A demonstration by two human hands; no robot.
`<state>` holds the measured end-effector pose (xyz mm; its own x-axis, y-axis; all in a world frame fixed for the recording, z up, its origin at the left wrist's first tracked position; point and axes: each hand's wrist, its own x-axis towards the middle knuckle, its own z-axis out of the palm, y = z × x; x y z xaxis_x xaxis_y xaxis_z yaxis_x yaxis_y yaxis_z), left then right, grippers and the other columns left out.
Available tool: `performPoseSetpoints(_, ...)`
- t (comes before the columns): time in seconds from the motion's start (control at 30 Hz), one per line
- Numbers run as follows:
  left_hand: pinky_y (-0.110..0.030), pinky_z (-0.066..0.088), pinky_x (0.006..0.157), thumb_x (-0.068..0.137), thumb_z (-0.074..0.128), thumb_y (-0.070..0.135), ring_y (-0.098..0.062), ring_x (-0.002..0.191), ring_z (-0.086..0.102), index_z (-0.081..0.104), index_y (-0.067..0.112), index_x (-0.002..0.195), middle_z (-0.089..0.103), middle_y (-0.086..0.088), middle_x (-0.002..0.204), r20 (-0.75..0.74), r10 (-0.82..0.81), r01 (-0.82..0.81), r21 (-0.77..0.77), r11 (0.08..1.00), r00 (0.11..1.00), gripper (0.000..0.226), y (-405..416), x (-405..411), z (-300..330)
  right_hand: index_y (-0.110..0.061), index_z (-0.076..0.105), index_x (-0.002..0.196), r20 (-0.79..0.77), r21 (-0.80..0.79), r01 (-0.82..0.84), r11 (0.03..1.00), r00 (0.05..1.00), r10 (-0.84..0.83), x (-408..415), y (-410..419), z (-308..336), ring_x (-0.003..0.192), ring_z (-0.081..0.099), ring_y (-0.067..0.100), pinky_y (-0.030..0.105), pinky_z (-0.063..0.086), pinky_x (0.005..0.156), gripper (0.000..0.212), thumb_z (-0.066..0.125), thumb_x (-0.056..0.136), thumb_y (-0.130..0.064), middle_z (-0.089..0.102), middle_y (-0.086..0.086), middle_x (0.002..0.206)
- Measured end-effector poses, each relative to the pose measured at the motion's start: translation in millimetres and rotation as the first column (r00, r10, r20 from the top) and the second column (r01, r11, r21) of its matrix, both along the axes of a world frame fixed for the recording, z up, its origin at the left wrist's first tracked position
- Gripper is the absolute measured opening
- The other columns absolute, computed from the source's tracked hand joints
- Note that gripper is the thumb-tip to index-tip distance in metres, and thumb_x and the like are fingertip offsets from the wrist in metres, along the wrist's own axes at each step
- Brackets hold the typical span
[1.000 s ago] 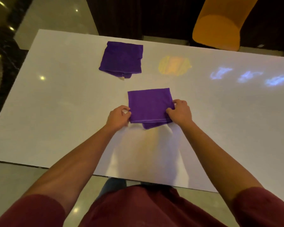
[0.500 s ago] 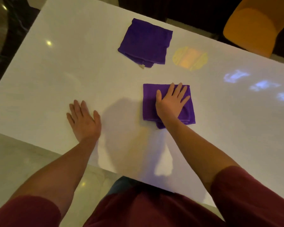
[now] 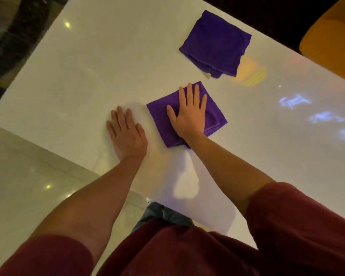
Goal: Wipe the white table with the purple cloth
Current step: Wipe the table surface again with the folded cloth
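A folded purple cloth (image 3: 215,114) lies on the white table (image 3: 88,76), near its front edge. My right hand (image 3: 189,114) presses flat on top of the cloth with its fingers spread and covers the cloth's middle. My left hand (image 3: 126,134) rests palm down on the bare table just to the left of the cloth, fingers apart and holding nothing. The two hands do not touch.
A second folded purple cloth (image 3: 215,42) lies farther back on the table. An orange chair (image 3: 331,42) stands at the far right edge. Light reflections show on the glossy top. The table's left corner and front edge are close to my left arm.
Both hands let go of the cloth's front edge. My right hand went flat onto the cloth, and my left hand went flat onto the table and now lies closer to the cloth.
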<state>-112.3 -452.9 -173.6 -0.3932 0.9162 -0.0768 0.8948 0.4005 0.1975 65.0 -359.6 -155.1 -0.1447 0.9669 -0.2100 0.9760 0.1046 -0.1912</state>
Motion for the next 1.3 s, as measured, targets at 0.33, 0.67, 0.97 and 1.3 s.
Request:
performPoseSetpoints(0.33, -0.057, 0.009, 0.128, 0.105, 0.027, 0.041, -0.037, 0.159, 0.008, 0.020, 0.011, 0.163, 0.011, -0.017, 0.172, -0.004, -0.029, 0.028, -0.072, 0.997, 1.000, 0.066, -3.8, -1.9, 4.9, -0.024, 0.018, 0.170, 0.084, -0.020, 0.174, 0.985, 0.982, -0.172, 136.8, -192.4, 1.6, 0.166, -0.002, 0.025, 0.057, 0.007, 0.133, 0.077, 0.018, 0.107, -0.068, 0.010, 0.003, 0.179)
performPoseSetpoints(0.67, -0.055, 0.007, 0.129, 0.103, 0.028, 0.041, -0.037, 0.159, 0.010, 0.026, 0.009, 0.162, 0.014, -0.017, 0.172, -0.012, -0.010, 0.009, -0.041, 0.999, 1.000, 0.067, -1.6, 0.8, 4.1, -0.016, 0.027, 0.167, 0.091, 0.052, 0.133, 0.990, 0.986, -0.137, 107.2, -71.4, -4.8, 0.165, 0.009, 0.034, 0.059, 0.008, 0.132, 0.078, 0.028, 0.104, -0.062, 0.019, 0.011, 0.177)
performPoseSetpoints(0.97, -0.052, 0.008, 0.129, 0.103, 0.036, 0.040, -0.035, 0.159, 0.012, 0.030, 0.011, 0.160, 0.018, -0.014, 0.171, -0.024, 0.020, -0.020, 0.006, 1.000, 1.000, 0.065, -4.6, 3.5, 2.4, -0.013, 0.025, 0.168, 0.024, 0.071, -0.120, 0.990, 0.993, 0.119, 87.0, -10.3, -7.6, 0.165, 0.009, 0.035, 0.060, 0.006, 0.132, 0.080, 0.022, 0.105, -0.063, 0.019, 0.014, 0.177)
performPoseSetpoints(1.3, -0.053, 0.013, 0.126, 0.093, 0.052, 0.023, -0.038, 0.158, 0.017, 0.048, 0.009, 0.148, 0.033, -0.015, 0.165, 0.175, 0.027, -0.063, 0.209, 0.976, 0.984, 0.056, -25.4, 157.5, 42.8, -0.026, 0.018, 0.169, 0.044, 0.000, -0.164, 0.986, 0.985, 0.164, 324.8, -200.9, -7.3, 0.166, -0.006, 0.025, 0.055, -0.006, 0.133, 0.074, 0.026, 0.108, -0.067, 0.012, 0.004, 0.179)
